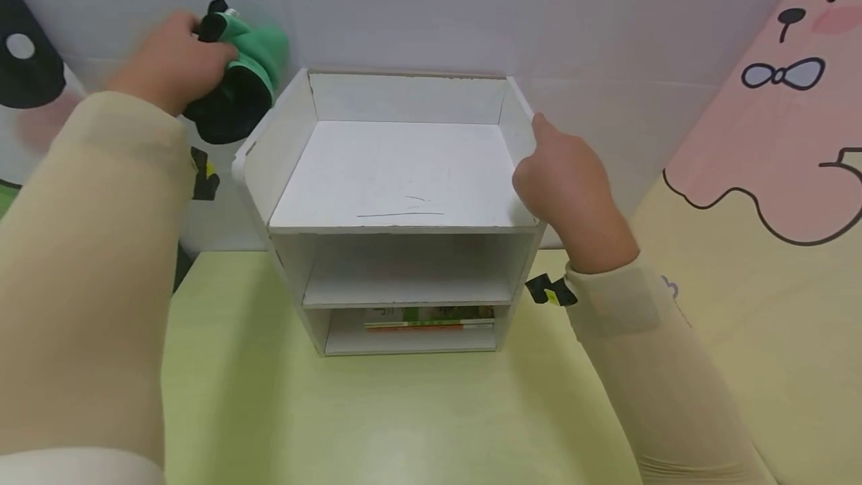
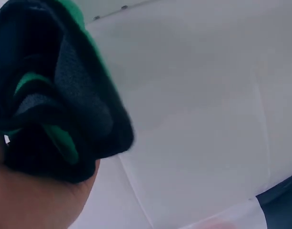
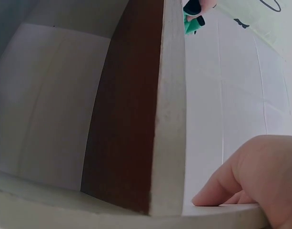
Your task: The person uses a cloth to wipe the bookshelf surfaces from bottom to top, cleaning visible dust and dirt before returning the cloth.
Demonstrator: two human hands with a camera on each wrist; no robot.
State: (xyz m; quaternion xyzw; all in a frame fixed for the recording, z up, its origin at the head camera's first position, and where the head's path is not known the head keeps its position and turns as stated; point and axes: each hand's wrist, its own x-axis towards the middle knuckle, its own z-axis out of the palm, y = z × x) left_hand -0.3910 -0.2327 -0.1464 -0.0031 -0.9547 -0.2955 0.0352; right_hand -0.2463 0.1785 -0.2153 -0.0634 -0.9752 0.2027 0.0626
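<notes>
At the upper left of the head view, my left hand [image 1: 176,64] grips a folded green and black cloth [image 1: 259,51], held up beside the wall. The left wrist view shows the cloth's dark inner folds and green edging [image 2: 84,90] above the hand. A small white shelf unit [image 1: 407,98] with a walled top and two lower compartments stands in the middle. My right hand [image 1: 564,178] holds its right side panel, with the fingers bent over the edge. In the right wrist view, the fingertips [image 3: 207,195] touch the white board.
Thin books [image 1: 431,316] lie flat in the bottom compartment. The unit stands on a light green table [image 1: 390,410] against a pale wall [image 1: 417,6]. A pink cartoon figure [image 1: 761,126] is on the right, a black-and-white one [image 1: 30,73] on the left.
</notes>
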